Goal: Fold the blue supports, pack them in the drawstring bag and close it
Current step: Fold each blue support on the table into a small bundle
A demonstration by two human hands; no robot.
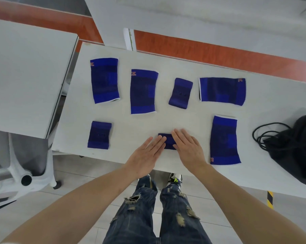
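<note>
Both hands flat, fingers straight and together: left hand [147,152] and right hand [187,146] press down on a small blue support [167,140] near the middle of the table's [166,59] near edge, grasping nothing. Six more blue supports lie flat and apart: four in a row toward the far edge, the third of them [180,93] small, one small one [99,135] by the near left corner, one long one [224,140] just right of the right hand. Black drawstring bag [296,145] slumps at the right end, its cord [265,134] looped on the tabletop beside it.
</note>
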